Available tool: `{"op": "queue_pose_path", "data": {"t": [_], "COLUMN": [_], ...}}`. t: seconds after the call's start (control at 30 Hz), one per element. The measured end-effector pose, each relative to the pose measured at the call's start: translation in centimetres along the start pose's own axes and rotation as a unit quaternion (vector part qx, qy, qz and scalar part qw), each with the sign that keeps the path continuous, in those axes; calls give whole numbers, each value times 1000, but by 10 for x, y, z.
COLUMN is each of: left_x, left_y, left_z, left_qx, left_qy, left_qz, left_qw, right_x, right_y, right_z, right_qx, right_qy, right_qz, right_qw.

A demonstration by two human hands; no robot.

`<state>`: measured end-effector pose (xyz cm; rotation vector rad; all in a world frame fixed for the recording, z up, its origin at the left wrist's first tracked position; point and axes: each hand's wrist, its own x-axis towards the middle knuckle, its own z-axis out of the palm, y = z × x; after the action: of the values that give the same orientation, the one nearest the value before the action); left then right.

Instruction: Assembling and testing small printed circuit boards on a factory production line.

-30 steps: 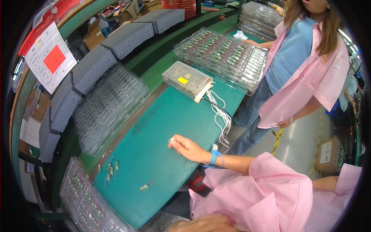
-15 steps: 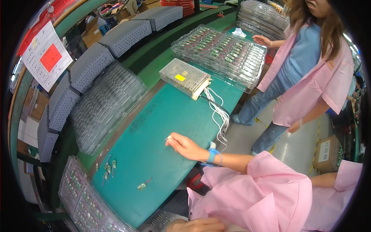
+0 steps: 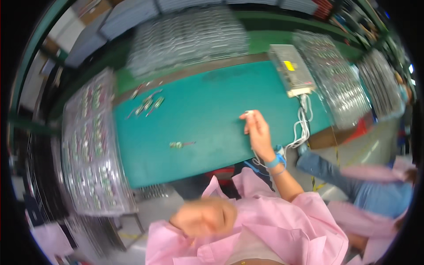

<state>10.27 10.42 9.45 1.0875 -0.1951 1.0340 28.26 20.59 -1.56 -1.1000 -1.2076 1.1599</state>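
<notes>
My right hand, with a blue band at the wrist, hovers over the right part of the green mat. Its thumb and fingers are closed in a pinch on a small white piece, too small to name. My left hand hangs in front of my pink jacket, off the mat; motion smears its fingers. A single small circuit board with a wire lies on the mat's near left part. Several more wired circuit boards sit together at the far left.
A clear tray of circuit boards stands along the left edge. Stacked clear trays lie behind the mat. A perforated metal power supply with white cables and another filled tray are at the right. A person in pink stands beyond.
The view has swung left, so the mat now lies level ahead. My left hand has risen from the lower edge into view, blurred. My right hand keeps its pinch.
</notes>
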Motion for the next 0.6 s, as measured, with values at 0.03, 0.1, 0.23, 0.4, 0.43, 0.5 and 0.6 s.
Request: {"op": "queue_pose_path", "data": {"t": [0.03,0.1,0.23,0.4,0.43,0.5,0.6], "left_x": [-4,-10,-29,-41,-42,-43,-42], "left_y": [0,2,12,12,13,13,13], "left_z": [4,-2,-27,-26,-25,-20,-11], "left_qx": [-16,27,47,36,36,44,64], "left_qy": [142,404,447,447,446,444,437], "left_qz": [36,61,92,110,114,113,105], "left_qw": [989,912,888,887,887,888,891], "right_x": [-5,-12,-23,-30,-30,-30,-30], "right_y": [6,7,-1,-2,-2,-3,-4], "right_z": [4,16,24,20,19,18,17], "right_qx": [-10,3,-13,-26,-29,-28,-26], "right_qy": [-11,-2,9,20,21,16,4], "right_qz": [-7,-14,-24,-27,-28,-30,-34], "right_qw": [1000,1000,1000,999,999,999,999]}}
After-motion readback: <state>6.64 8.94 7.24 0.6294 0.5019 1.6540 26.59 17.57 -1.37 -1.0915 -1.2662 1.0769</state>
